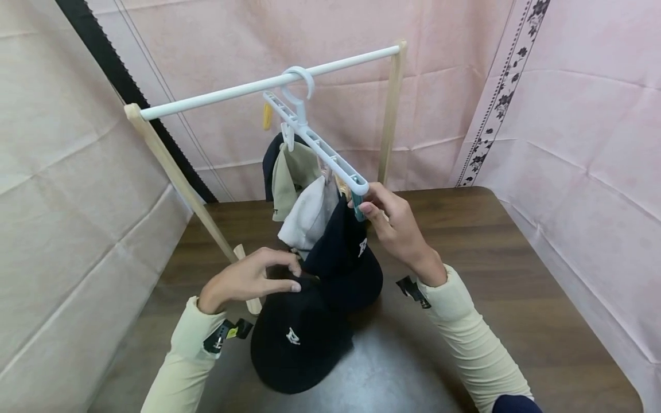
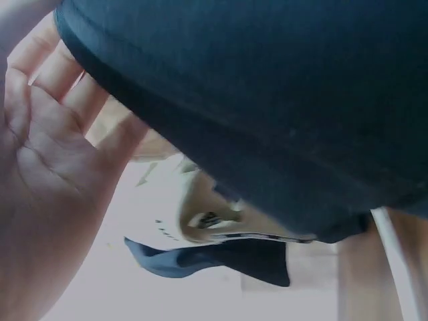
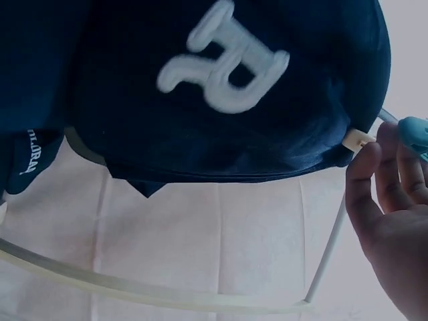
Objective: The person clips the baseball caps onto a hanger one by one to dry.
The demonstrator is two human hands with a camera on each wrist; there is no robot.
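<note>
A black cap [image 1: 299, 344] with a small white emblem hangs from my left hand [image 1: 253, 279], which pinches its upper edge between thumb and fingers. In the left wrist view its dark cloth [image 2: 267, 87] covers part of those fingers. My right hand [image 1: 395, 226] pinches a teal clip [image 1: 357, 207] at the near end of a white hanger [image 1: 330, 155]. Just behind the black cap hangs a navy cap [image 1: 335, 246] with a white letter. In the right wrist view a beige clip [image 3: 358, 140] grips that cap's edge beside my right fingers.
The hanger hooks over a white rod [image 1: 222, 92] on wooden legs [image 1: 391, 115]. Farther along it hang a white cap [image 1: 304, 215], a khaki cap [image 1: 289, 172] and a dark one [image 1: 269, 166]. A yellow clip [image 1: 267, 116] is at the far end. Below lies a brown table [image 1: 465, 246].
</note>
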